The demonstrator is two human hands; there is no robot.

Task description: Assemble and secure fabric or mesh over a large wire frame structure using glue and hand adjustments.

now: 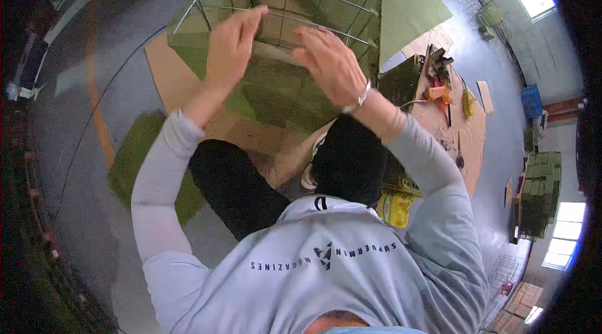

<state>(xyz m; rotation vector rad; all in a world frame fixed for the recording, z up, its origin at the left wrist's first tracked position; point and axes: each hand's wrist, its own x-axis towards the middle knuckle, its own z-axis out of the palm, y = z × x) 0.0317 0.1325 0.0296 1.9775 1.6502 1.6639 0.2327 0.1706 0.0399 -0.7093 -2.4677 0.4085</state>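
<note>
A box-shaped wire frame (380, 26) with green sheeting on its sides stands in front of my knees. Thin metal wires cross its upper part in a grid. My left hand (233, 45) is raised over the near left part of the grid, its fingers stretched out and its fingertips close to a wire. Opposite it, my right hand (331, 63) hovers by the near wires, thumb and fingers slightly apart and bent toward the left. Nothing shows in either hand. Whether the fingertips touch the wires I cannot tell.
Right of the frame, a cardboard surface (464, 139) carries an orange tool (437, 94), a yellow item (468, 104) and a dark hand tool (459, 159). Green sheets lie on the floor at the left (141, 161) and far right (411, 11). A yellow bag (395, 210) is beside my leg.
</note>
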